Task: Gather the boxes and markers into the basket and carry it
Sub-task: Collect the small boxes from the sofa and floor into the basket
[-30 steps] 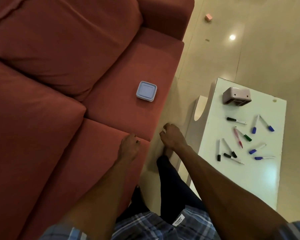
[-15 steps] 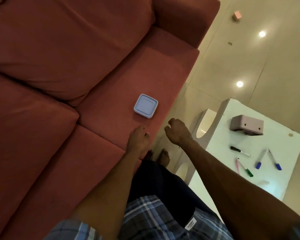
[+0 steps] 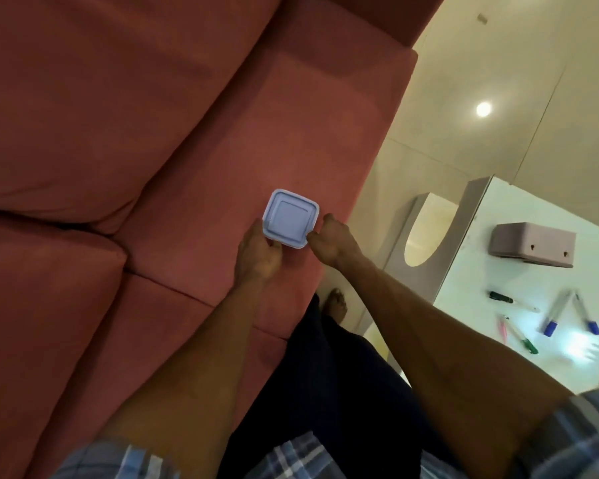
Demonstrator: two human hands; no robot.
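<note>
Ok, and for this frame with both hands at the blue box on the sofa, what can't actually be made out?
- Basket: none in the head view; out of frame.
- Blue box contents: hidden by its opaque lid.
- Left hand and right hand fingertips: tucked at the box's edges, so how firm the hold is stays unclear.
- Markers on the white table: blurred, some washed out by glare, cut off by the right edge; no reliable count.
</note>
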